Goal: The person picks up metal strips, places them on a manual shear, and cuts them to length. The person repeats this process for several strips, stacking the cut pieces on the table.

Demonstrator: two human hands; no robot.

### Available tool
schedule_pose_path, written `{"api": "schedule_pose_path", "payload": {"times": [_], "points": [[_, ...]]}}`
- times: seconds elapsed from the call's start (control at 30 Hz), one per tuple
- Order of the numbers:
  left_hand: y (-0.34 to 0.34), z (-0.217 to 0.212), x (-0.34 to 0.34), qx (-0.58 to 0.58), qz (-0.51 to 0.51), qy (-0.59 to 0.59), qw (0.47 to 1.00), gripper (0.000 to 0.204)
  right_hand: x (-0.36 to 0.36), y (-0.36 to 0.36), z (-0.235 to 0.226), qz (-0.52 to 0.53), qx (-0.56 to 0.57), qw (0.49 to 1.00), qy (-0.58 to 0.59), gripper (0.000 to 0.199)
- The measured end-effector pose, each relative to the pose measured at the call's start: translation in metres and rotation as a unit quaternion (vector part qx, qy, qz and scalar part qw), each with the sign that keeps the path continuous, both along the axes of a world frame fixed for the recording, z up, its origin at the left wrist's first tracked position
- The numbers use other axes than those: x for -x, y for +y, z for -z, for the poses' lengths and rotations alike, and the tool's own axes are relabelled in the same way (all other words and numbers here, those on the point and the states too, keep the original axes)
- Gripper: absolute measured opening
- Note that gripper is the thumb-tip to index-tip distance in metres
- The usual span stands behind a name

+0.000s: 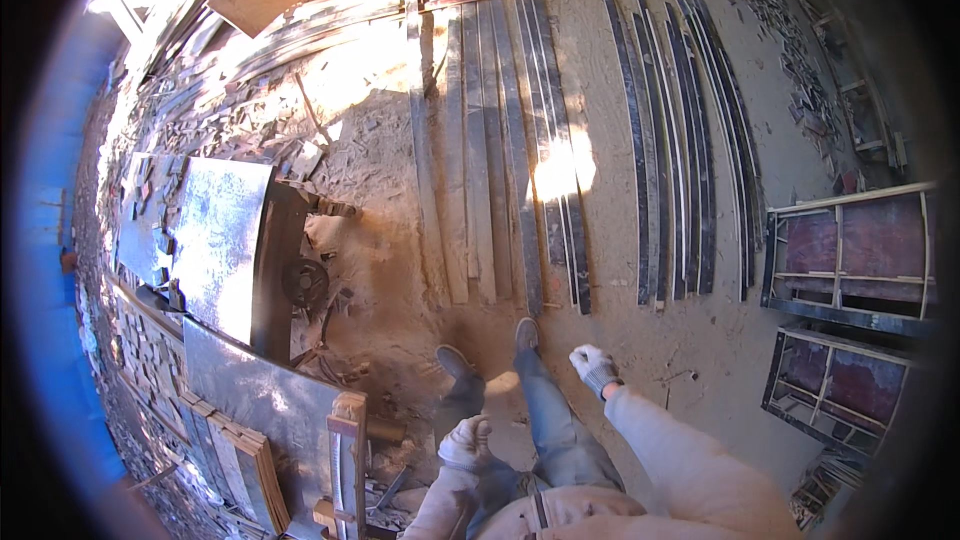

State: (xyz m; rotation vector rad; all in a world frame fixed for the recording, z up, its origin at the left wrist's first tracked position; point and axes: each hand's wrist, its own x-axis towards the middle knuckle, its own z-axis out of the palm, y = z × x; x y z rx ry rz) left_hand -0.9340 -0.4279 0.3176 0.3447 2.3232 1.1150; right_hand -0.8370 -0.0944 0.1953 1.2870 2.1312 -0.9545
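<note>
Curling inward, the fingers of the gloved left hand (465, 442) near the thigh (462, 402) and of the gloved right hand (595, 367) out in front are showing nothing held, though how tightly they are closing I cannot tell. Just past the shoes (527, 333), long dark planks (530, 270) are lying roughly parallel on the dusty ground (615, 240), with a metal-topped table (225, 240) standing to the left and wood scraps (225, 105) littering the area beyond. Good stepping here is probably depending on placing each foot clear of the plank ends.

Blown-out sunlight at top, glaring metallic tabletop (222, 245), dark curved edges
</note>
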Motion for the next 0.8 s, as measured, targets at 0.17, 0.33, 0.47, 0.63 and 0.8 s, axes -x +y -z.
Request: {"api": "schedule_pose_path", "payload": {"times": [0.17, 0.33, 0.47, 0.63, 0.8], "points": [[0.046, 0.084, 0.026, 0.041, -0.028, -0.132, 0.99, 0.032, -0.001, 0.031, 0.028, 0.071, 0.032, 0.995, -0.069, 0.045], [0.067, 0.186, 0.044, -0.04, 0.027, -0.014, 0.999, 0.047, -0.02, 0.055, 0.098, 0.067, -0.006, 0.996, -0.056, 0.069], [0.084, 0.26, 0.02, -0.056, -0.111, -0.18, 0.976, 0.042, -0.03, 0.091, 0.172, 0.091, 0.019, 0.987, -0.134, 0.1], [0.118, 0.302, -0.009, -0.069, -0.005, -0.222, 0.973, 0.041, -0.02, 0.126, 0.295, 0.062, 0.016, 0.973, -0.222, 0.132], [0.185, 0.323, 0.007, -0.027, 0.122, -0.185, 0.975, 0.049, -0.011, 0.152, 0.438, 0.072, -0.035, 0.958, -0.276, 0.152]]}}
